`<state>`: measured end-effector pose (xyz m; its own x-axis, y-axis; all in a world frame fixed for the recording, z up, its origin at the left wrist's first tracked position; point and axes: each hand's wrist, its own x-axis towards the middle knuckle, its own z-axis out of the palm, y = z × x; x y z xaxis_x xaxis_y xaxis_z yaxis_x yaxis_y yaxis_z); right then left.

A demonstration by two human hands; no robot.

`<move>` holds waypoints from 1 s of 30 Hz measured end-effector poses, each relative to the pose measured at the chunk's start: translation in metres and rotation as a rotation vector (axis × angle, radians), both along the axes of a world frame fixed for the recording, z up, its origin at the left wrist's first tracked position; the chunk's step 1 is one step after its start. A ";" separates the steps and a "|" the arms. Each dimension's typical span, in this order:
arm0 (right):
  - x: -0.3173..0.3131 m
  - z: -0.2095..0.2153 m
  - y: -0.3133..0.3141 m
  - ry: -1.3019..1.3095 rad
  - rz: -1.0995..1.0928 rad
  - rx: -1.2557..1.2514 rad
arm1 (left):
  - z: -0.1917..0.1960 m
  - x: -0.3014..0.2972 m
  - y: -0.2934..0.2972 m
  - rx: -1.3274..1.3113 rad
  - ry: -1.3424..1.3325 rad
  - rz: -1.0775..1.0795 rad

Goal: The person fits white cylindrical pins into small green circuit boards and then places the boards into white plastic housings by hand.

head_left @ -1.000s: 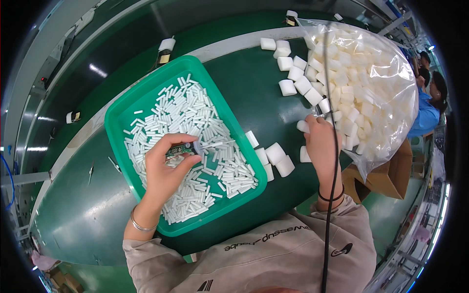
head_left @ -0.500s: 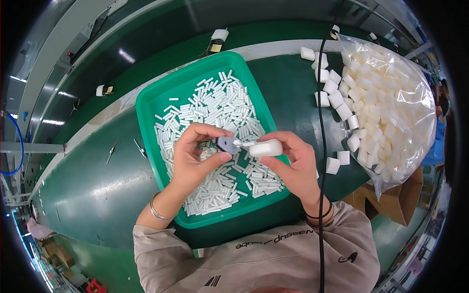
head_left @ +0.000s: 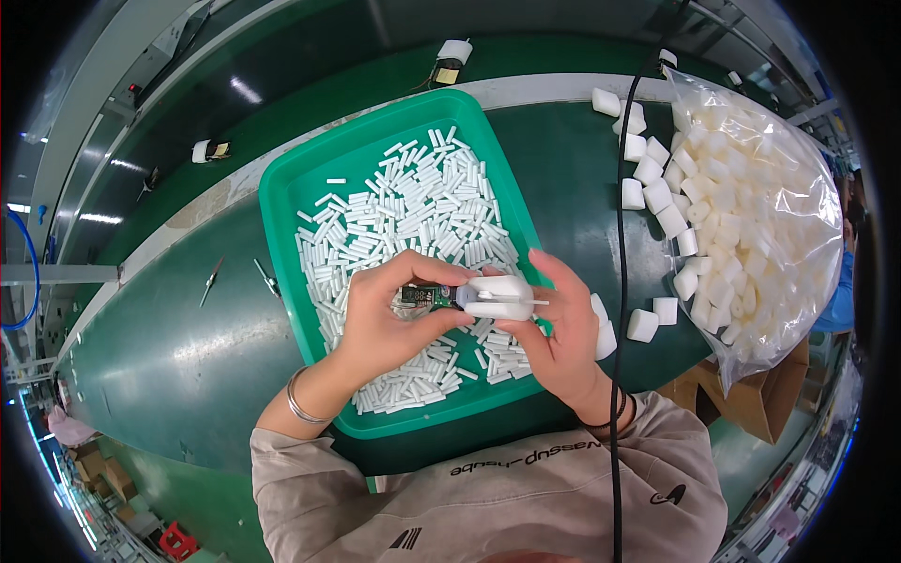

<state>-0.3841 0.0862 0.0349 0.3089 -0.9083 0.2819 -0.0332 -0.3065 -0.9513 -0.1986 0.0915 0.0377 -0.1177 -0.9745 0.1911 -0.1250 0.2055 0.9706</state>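
Two hands meet over the tray, and between them sits the small assembly being handled. The left hand pinches a tiny green circuit board between thumb and fingertips, closed narrowly on it; the board is flat and dotted with dark parts. Its right end enters a white shell, a smooth, rounded plastic piece gripped from the right by the right hand, thumb below and fingers curled over it. A thin pin sticks out of the shell toward the right fingers.

Beneath both hands the tray is glossy green plastic, square with raised walls and rounded corners, and heaped with short white tubes, matte and cylindrical, lying every way. To the right of the right hand loose white caps, blocky with soft corners, lie on the dark green table; one touches the wrist side of that hand. Farther right a clear, crinkled bag bulges with more of them. A black cable runs down just right of the right hand. A metal bracelet rings the left wrist.
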 end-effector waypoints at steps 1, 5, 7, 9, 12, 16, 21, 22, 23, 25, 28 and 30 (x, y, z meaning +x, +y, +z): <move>-0.004 -0.003 -0.001 0.084 0.043 -0.082 | -0.001 0.000 0.000 0.007 -0.009 0.005; -0.001 -0.013 0.004 -0.019 0.085 -0.077 | -0.002 -0.003 0.002 0.067 0.009 -0.056; -0.002 -0.010 0.005 -0.012 0.083 -0.047 | 0.004 -0.007 0.003 0.074 0.137 -0.006; -0.002 -0.007 0.004 0.001 0.078 -0.019 | 0.010 -0.007 0.000 0.058 0.054 -0.023; -0.003 -0.004 -0.002 -0.101 0.044 0.065 | 0.007 -0.003 -0.002 -0.005 -0.082 -0.062; -0.011 -0.003 -0.003 -0.088 0.037 0.072 | 0.007 -0.002 -0.001 -0.124 -0.187 -0.070; -0.013 -0.003 0.000 -0.087 0.004 0.095 | 0.007 -0.007 0.001 -0.206 -0.176 -0.050; -0.012 -0.002 0.000 -0.103 -0.006 0.117 | 0.008 -0.007 0.001 -0.210 -0.176 -0.046; -0.011 -0.002 0.001 -0.118 -0.016 0.139 | 0.007 -0.007 0.001 -0.211 -0.177 -0.048; -0.004 -0.003 0.003 -0.253 -0.029 0.214 | 0.005 -0.004 -0.001 -0.298 -0.232 -0.060; -0.006 -0.006 0.002 -0.339 -0.002 0.252 | 0.006 -0.003 -0.001 -0.305 -0.223 -0.071; -0.008 -0.007 0.001 -0.291 0.034 0.214 | 0.006 -0.002 -0.001 -0.280 -0.208 -0.067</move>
<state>-0.3917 0.0870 0.0279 0.2752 -0.9468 0.1670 0.2549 -0.0957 -0.9622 -0.2005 0.0904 0.0442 -0.2444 -0.8765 0.4147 -0.2911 0.4742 0.8309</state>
